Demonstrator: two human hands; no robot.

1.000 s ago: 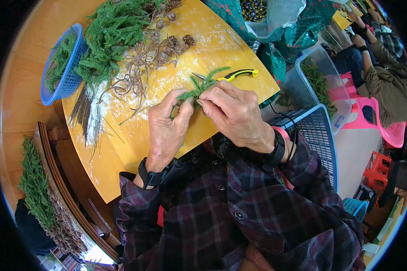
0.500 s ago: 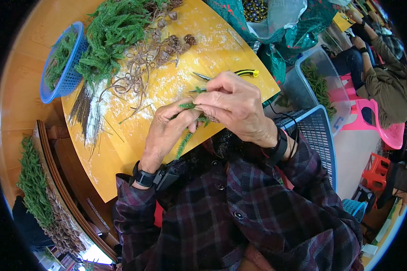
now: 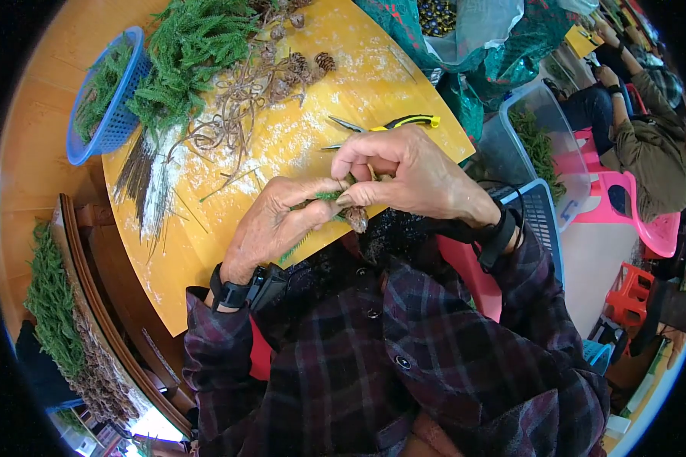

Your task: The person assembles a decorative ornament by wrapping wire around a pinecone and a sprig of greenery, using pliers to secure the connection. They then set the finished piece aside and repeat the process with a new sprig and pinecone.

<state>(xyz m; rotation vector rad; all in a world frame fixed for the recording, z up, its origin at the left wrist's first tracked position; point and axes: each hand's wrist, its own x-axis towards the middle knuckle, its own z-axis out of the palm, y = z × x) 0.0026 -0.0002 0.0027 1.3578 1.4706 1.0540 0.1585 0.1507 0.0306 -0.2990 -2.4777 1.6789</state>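
Just off the near edge of the table, my two hands meet over a small green pine sprig [image 3: 329,196]. My left hand [image 3: 276,221] is closed round it, and some green needles poke out below the fingers. With thumb and bent fingers, my right hand [image 3: 411,171] pinches at the sprig's end, against the left fingertips. A brown pine cone [image 3: 357,219] hangs just under the right thumb. Part of a thin brown piece shows between the right fingers; its kind is hidden. Beyond the right hand lie pliers [image 3: 408,122] with yellow and black handles.
Green branches [image 3: 198,46], brown curled vines [image 3: 229,114], pine cones [image 3: 325,61] and dark thin stems [image 3: 135,179] lie on the white-dusted yellow table [image 3: 358,91]. A blue basket [image 3: 122,126] stands at left. Plastic bins [image 3: 537,221] and a pink chair [image 3: 625,228] are at right, near other people.
My right hand has turned flatter and moved slightly right, its thumb now low on the sprig. The pine cone shows more clearly beneath it. My left hand has dropped slightly left.
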